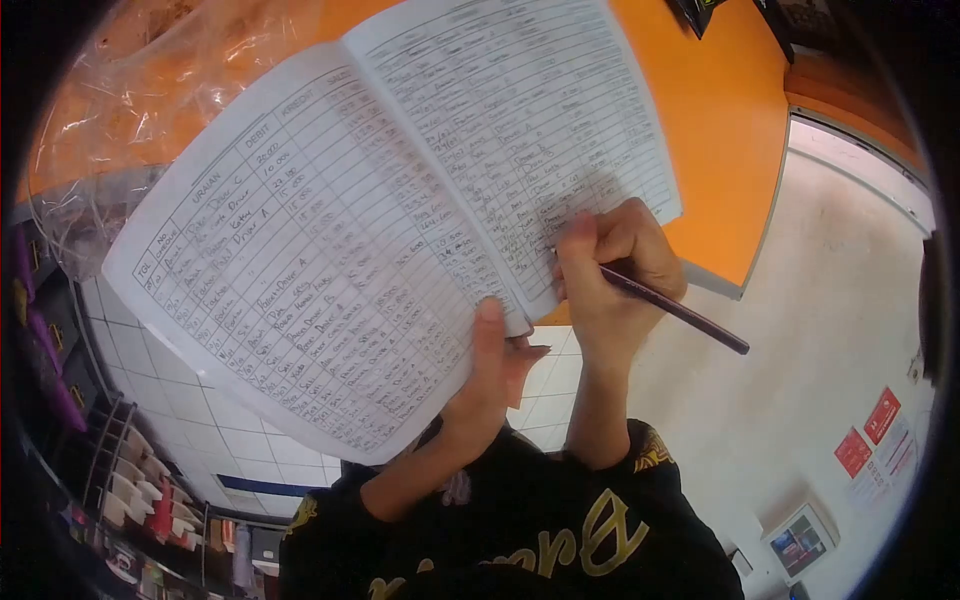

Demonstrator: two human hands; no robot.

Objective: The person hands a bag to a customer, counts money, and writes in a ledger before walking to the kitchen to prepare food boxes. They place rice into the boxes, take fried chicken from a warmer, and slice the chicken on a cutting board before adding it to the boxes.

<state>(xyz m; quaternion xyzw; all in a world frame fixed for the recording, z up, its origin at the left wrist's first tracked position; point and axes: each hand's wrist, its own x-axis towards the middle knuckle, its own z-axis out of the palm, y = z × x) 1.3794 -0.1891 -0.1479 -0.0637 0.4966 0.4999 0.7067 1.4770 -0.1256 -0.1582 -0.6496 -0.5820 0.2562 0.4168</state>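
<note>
Grips a dark pen [692, 317] in the curled right hand [618, 265] at three o'clock on the handwritten ledger [400, 230], pinching its five-o'clock edge in the half-closed left hand [482, 385].

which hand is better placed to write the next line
Likely the right hand: its grip holds the writing tool, tip at the right page. The left hand holds the book by its near edge.

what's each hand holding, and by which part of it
The right hand holds a dark pencil near its writing end; the left hand holds the open book by its near edge, beside the spine.
</note>
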